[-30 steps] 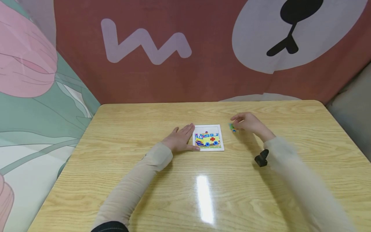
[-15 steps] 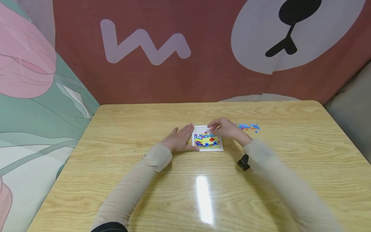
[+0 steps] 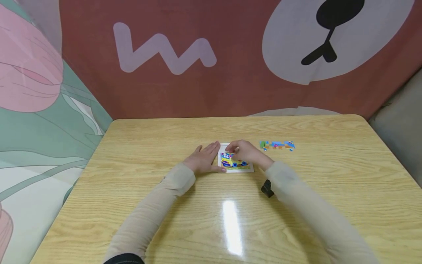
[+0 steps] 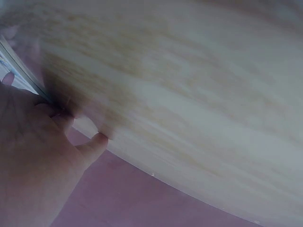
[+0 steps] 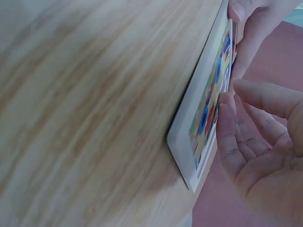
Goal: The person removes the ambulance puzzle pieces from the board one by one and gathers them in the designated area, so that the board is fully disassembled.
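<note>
A white-framed jigsaw puzzle [image 3: 242, 169] with a yellow ambulance picture lies flat on the table. My left hand [image 3: 205, 160] rests at its left edge with fingers spread, thumb at the lower corner and fingertips at the upper corner. Over the upper left of the puzzle, my right hand [image 3: 248, 151] has thumb and index finger close together, pinching what seems to be a puzzle piece, almost wholly hidden by the fingers. In the right wrist view, these fingertips are just above the puzzle's picture [image 5: 210, 111].
Right of the frame, loose puzzle pieces lie in a row: a green-and-blue piece [image 3: 264, 145], a blue-and-orange one [image 3: 277, 145] and another blue one [image 3: 290, 145]. The wooden table [image 3: 184, 227] meets a red printed backdrop [image 3: 197, 95] behind.
My right hand has moved left from the loose pieces to above the upper left of the puzzle, leaving the row of pieces uncovered. The left hand has stayed at the frame.
</note>
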`<state>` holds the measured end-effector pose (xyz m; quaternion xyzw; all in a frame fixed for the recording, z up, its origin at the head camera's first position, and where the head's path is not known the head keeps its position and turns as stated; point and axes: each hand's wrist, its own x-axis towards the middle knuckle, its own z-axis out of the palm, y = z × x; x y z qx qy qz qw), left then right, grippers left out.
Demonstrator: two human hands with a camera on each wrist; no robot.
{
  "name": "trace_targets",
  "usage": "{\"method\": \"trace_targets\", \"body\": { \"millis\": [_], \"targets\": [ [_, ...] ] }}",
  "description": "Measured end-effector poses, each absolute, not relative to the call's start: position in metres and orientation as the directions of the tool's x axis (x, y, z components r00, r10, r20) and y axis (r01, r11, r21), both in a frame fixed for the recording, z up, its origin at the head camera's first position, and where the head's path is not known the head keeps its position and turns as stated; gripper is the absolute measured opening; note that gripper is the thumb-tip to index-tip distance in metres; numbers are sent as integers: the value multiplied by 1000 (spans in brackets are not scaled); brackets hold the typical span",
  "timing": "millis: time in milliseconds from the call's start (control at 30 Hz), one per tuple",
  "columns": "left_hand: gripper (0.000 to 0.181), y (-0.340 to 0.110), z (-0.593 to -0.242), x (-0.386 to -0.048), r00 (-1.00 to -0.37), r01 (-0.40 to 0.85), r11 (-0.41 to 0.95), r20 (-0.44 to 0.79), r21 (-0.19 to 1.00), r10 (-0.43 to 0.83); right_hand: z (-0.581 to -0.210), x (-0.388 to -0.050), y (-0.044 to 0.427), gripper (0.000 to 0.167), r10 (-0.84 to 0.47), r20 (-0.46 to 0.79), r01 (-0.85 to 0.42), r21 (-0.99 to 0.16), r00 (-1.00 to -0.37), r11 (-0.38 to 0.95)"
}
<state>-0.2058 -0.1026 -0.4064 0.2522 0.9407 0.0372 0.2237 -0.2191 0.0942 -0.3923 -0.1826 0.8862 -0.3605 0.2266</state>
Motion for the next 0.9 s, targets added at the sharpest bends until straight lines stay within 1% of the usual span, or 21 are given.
{"method": "trace_targets", "body": {
  "millis": [167, 333, 600, 900],
  "targets": [
    [102, -103, -407, -206, -773, 461, 868, -398, 181, 494, -394, -219, 88, 35, -482, -282, -156, -712, -830, 685],
    [102, -103, -408, -206, -773, 466, 867, -396, 177, 496, -396, -220, 85, 34, -491, -270, -199, -678, -828, 707],
    [102, -103, -408, -207, -773, 468, 866, -395, 174, 497, -397, -221, 85, 34, -520, -247, -250, -662, -818, 707],
    [101, -102, -406, -207, -771, 469, 867, -400, 171, 496, -396, -220, 84, 36, -533, -256, -250, -670, -806, 699]
  ]
}}
